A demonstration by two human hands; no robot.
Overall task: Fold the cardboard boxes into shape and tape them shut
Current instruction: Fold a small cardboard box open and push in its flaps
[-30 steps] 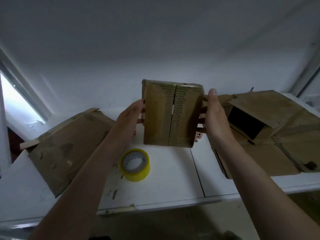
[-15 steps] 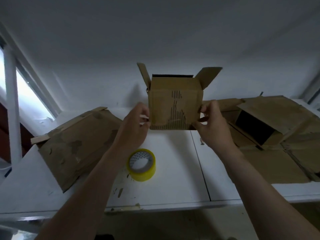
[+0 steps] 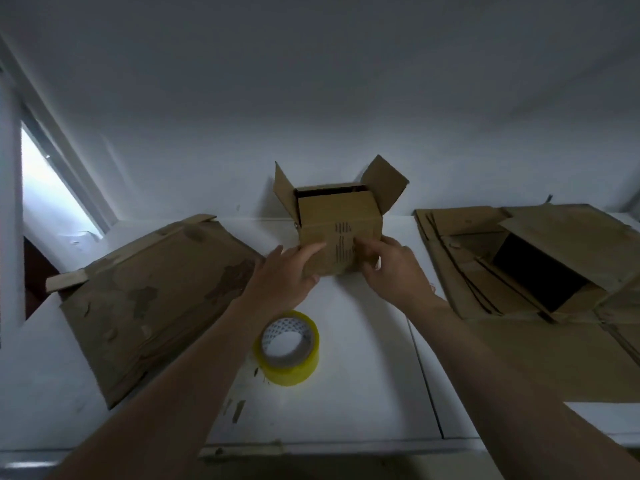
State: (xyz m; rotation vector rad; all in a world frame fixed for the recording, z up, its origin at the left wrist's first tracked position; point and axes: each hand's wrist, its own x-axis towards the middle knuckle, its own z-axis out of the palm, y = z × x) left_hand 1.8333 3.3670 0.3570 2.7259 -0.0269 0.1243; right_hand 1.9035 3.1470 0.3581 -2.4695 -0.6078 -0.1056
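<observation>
You have brought the small box (image 3: 341, 233) down from the air onto the white table (image 3: 346, 341), top flaps up. Nearest you, the yellow tape roll (image 3: 289, 348) lies untouched. Beyond it, your left hand (image 3: 284, 275) and right hand (image 3: 391, 268) press the box's near face, fingers curled on it. It is shaped but open and seemingly untaped. Flat cardboard (image 3: 149, 292) on the left and the open carton (image 3: 540, 268) on the right still wait.
</observation>
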